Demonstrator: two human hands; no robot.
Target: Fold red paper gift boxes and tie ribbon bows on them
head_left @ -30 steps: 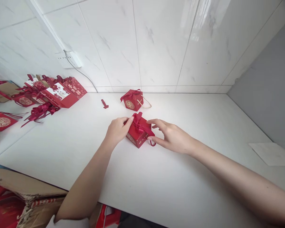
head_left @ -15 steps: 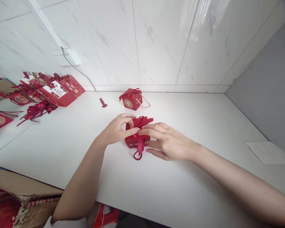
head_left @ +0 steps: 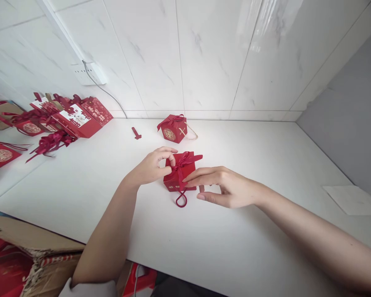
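A small red gift box (head_left: pixel 189 167) sits on the white table, with a dark red ribbon (head_left: pixel 184 160) tied in a bow across its top. From its near side a braided dark red cord loop (head_left: pixel 181 200) lies on the table. My left hand (head_left: pixel 153 167) is at the box's left edge, thumb and index finger closed on the left part of the ribbon. Over the box's right front, my right hand (head_left: pixel 225 187) has its fingers stretched out, tips touching the hanging ribbon tail, thumb apart. Its lower fingers are partly hidden.
Behind stands another red box (head_left: pixel 174 131) with a bow and pale rope handle; a small red strip (head_left: pixel 136 133) lies left of it. Several red boxes (head_left: pixel 86 121) and a ribbon bundle (head_left: pixel 51 144) fill the left. A cardboard carton (head_left: pixel 54 268) is below; white paper (head_left: pixel 349 200) lies right.
My right fingers have moved off the bow's middle down toward the ribbon tail, uncovering the bow and box top. My left hand stays at the left edge. The view has shifted slightly.
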